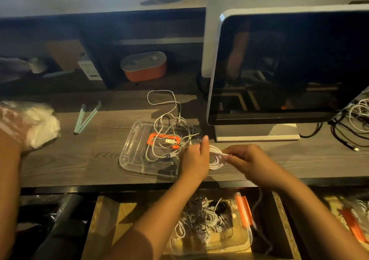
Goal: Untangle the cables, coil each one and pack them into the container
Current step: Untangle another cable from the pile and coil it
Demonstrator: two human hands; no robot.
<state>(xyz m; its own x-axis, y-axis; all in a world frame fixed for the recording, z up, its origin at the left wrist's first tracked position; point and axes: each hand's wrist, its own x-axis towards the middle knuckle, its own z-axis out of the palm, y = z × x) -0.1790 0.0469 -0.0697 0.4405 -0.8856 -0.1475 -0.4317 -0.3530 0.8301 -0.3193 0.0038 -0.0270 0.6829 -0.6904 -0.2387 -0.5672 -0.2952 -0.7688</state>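
**White cable coil held between both hands, tail still to wind**

The white cable coil (215,157) sits directly between the two hands, just above the desk edge (79,181). The left hand (194,159) is closed around the coil's left side, thumb pointing up and away, fingers wrapped so the loops stand roughly on edge. The right hand (246,162) is to the coil's right, fingertips pinched on a strand at the loops' upper right side. From under the right hand a loose tail (257,205) drops down toward the person, so the slack lies nearer the right hand, which looks best placed to feed the next turn.

The coil is pale, thin and round, several loops deep, slightly blurred.

To the left of the left hand, touching or nearly so, lies a clear plastic tray (127,155) with a tangle of white cables (169,131) and an orange piece (159,137). Below both forearms a clear container (245,237) already holds coiled cables.
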